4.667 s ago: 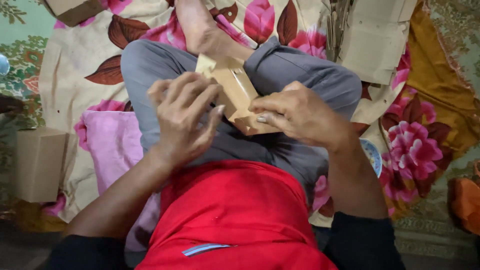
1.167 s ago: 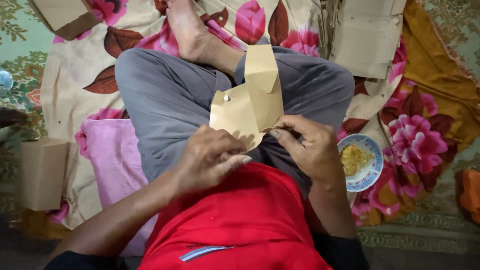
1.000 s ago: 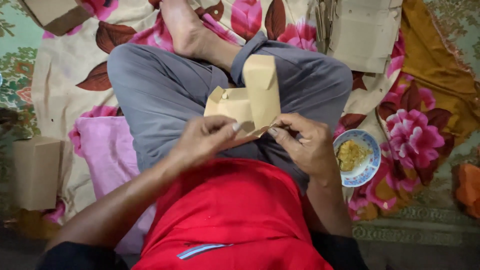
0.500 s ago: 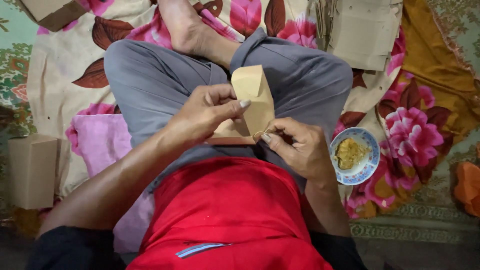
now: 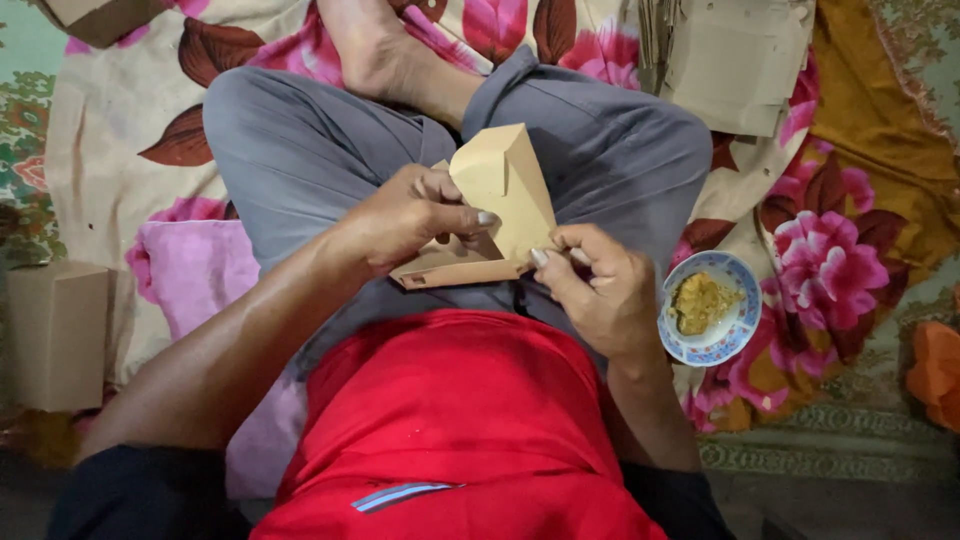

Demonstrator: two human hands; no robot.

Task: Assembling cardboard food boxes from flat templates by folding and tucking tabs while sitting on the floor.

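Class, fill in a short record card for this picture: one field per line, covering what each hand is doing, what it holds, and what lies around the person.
Setting: person sitting cross-legged on a flowered cloth
Left hand: grips the paper bag, thumb pressed on its upright folded part
Right hand: pinches the bag's lower edge
Bag state: brown, partly folded, held over the lap
Right side: small bowl with yellowish paste, stack of brown paper beyond the knee
Left side: finished brown bag, pink cloth

The folded bag [image 5: 500, 190] is matt brown paper, smooth and creased. The bowl [image 5: 712, 310] looks like glossy glazed ceramic. The floral bedsheet [image 5: 850, 240] is soft printed cloth; the trousers [image 5: 300, 140] are matt grey fabric.
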